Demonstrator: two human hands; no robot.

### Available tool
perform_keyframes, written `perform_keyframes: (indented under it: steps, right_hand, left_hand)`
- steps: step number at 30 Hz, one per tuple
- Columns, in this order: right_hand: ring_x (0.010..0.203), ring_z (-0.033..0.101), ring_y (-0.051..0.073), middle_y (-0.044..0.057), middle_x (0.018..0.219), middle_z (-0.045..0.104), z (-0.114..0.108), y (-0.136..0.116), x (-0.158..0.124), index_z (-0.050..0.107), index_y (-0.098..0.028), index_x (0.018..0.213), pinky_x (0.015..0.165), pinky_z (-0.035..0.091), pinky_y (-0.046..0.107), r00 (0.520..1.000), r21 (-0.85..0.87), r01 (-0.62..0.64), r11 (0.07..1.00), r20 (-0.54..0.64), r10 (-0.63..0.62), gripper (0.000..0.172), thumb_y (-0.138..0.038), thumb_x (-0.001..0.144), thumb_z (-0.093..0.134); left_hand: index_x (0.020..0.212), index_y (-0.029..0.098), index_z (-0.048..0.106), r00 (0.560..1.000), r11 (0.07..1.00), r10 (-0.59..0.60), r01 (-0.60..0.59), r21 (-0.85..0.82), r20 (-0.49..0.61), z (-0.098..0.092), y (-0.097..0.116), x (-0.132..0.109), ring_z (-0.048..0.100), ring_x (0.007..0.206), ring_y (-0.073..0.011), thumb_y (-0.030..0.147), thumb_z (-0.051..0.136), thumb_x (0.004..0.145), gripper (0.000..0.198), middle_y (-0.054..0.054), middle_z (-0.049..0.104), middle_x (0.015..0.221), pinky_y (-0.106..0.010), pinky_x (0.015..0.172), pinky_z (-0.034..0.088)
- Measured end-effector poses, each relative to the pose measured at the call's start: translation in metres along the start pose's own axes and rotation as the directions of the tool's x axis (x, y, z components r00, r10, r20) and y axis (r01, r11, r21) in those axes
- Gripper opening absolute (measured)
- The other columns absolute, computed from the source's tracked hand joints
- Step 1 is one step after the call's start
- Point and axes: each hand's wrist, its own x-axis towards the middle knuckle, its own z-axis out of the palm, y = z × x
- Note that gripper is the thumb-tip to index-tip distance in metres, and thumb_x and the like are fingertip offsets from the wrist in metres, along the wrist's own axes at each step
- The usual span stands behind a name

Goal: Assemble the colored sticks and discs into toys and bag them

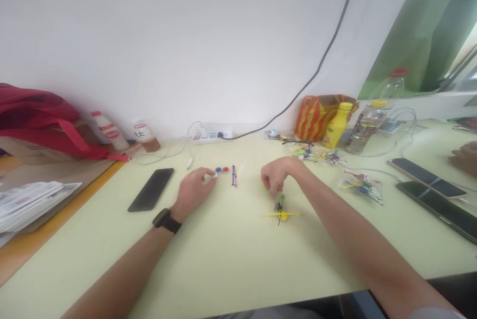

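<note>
Left to right across the pale green table [227,259]: black smartphone [151,190] lying well apart, then left hand [194,192], its grip clenched on a small white piece [215,175] just beside a blue disc [218,170], a red disc [225,170] and a thin blue-and-red rod [233,176], small parts kept together between the hands, within reach of both. Right hand [278,175] curled down by a green piece [267,190], grip state unclear, just above a yellow-and-black propeller model [281,214] lying flat. Further right, a clear plastic bag [361,187] of coloured parts sits off to the side, leaving the space before the person open.
</note>
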Motion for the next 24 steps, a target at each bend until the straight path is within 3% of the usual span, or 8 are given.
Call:
perform_keyframes:
  steps: [2,6,10,13,17,20,24]
  right_hand:
    - [0.080,0.069,0.022,0.006,0.080,0.074,0.000,-0.001,0.001,0.074,-0.013,0.089,0.067,0.049,0.027,0.999,-0.002,0.039,0.999,-0.033,-0.039,0.047,-0.041,0.055,0.091]
    - [0.084,0.068,0.021,0.006,0.092,0.075,-0.002,0.002,0.000,0.076,-0.017,0.100,0.067,0.047,0.026,0.954,-0.046,0.145,0.988,-0.259,-0.152,0.032,-0.034,0.072,0.075]
    - [0.082,0.065,0.020,0.006,0.094,0.074,-0.004,0.004,-0.003,0.073,-0.018,0.087,0.068,0.045,0.027,0.840,-0.053,0.289,0.956,-0.465,-0.280,0.026,-0.041,0.077,0.074]
    - [0.072,0.060,0.017,0.004,0.083,0.069,-0.002,0.000,-0.001,0.064,-0.019,0.077,0.059,0.041,0.026,0.754,0.002,0.354,0.935,-0.592,-0.285,0.034,-0.050,0.078,0.076]
    - [0.063,0.059,0.013,0.001,0.072,0.065,0.006,-0.015,0.013,0.057,-0.018,0.078,0.053,0.038,0.023,0.728,0.175,0.430,0.886,-0.648,-0.225,0.042,-0.054,0.077,0.079]
    - [0.058,0.057,0.011,-0.002,0.070,0.064,0.018,-0.034,0.031,0.058,-0.019,0.084,0.051,0.039,0.021,0.699,0.258,0.484,0.836,-0.689,-0.192,0.039,-0.046,0.074,0.084]
    - [0.059,0.061,0.012,-0.002,0.076,0.065,0.036,-0.055,0.048,0.055,-0.020,0.091,0.054,0.046,0.022,0.717,0.396,0.569,0.721,-0.668,-0.199,0.034,-0.037,0.079,0.082]
  left_hand:
    - [0.098,0.030,0.076,1.000,1.000,-0.008,0.008,-0.009,0.009,0.001,0.000,0.000,0.067,0.078,-0.0193,0.036,0.063,0.090,0.016,0.002,0.076,0.091,-0.032,0.074,0.047]
    - [0.098,0.029,0.077,1.000,1.000,-0.006,0.007,-0.025,0.024,0.002,-0.001,0.000,0.067,0.080,-0.0195,0.037,0.062,0.091,0.019,0.001,0.077,0.094,-0.032,0.075,0.048]
    - [0.099,0.028,0.077,1.000,0.999,0.006,-0.006,-0.045,0.003,0.002,0.000,0.000,0.067,0.080,-0.0212,0.041,0.062,0.093,0.021,-0.001,0.078,0.094,-0.034,0.075,0.049]
    - [0.105,0.026,0.075,0.998,0.995,0.019,-0.025,-0.096,-0.067,-0.001,0.004,0.000,0.067,0.080,-0.0216,0.042,0.063,0.094,0.023,-0.002,0.078,0.099,-0.035,0.076,0.051]
    - [0.113,0.025,0.071,0.981,0.961,0.127,-0.159,-0.227,-0.149,-0.005,0.019,-0.006,0.066,0.082,-0.0201,0.042,0.063,0.096,0.026,-0.004,0.077,0.107,-0.034,0.077,0.053]
    - [0.121,0.026,0.068,0.960,0.906,0.251,-0.279,-0.317,-0.127,-0.008,0.035,-0.014,0.067,0.086,-0.0191,0.040,0.067,0.094,0.031,-0.005,0.075,0.112,-0.034,0.081,0.055]
    - [0.124,0.027,0.065,0.941,0.861,0.322,-0.335,-0.382,-0.100,-0.010,0.050,-0.021,0.069,0.091,-0.0192,0.036,0.072,0.092,0.034,-0.004,0.074,0.112,-0.034,0.086,0.056]
